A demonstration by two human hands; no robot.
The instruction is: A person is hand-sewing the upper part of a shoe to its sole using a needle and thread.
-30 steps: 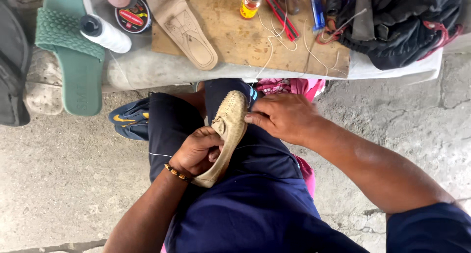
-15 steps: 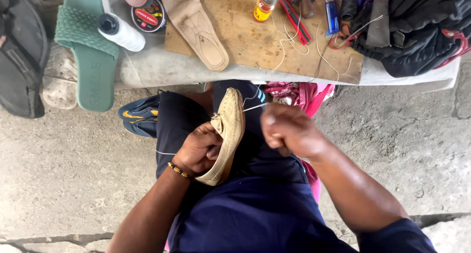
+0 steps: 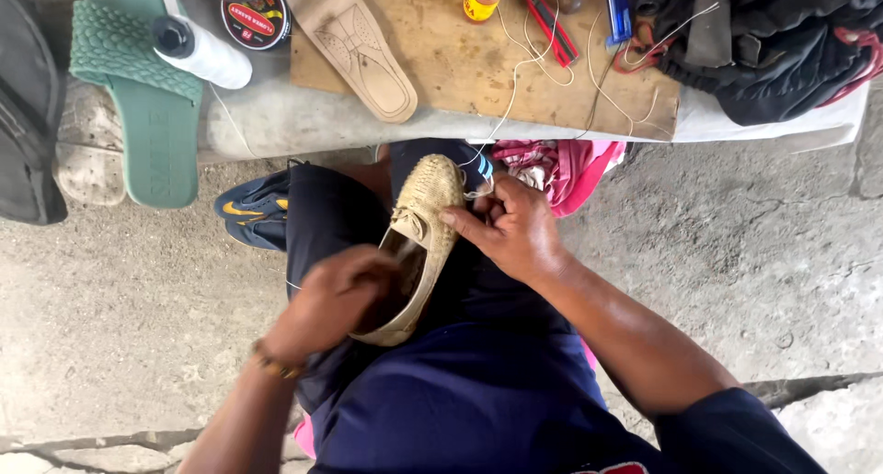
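Woven tan shoe (image 3: 418,244) gripped by left hand (image 3: 336,295), right hand (image 3: 510,230).

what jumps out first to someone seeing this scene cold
A tan woven shoe lies across the person's lap at the centre, the left hand at its opening and the right hand pinching at its toe, where a pale thread runs up to the wooden board. On the ledge at upper left lies a green sandal, with a cut-out insole on the board.
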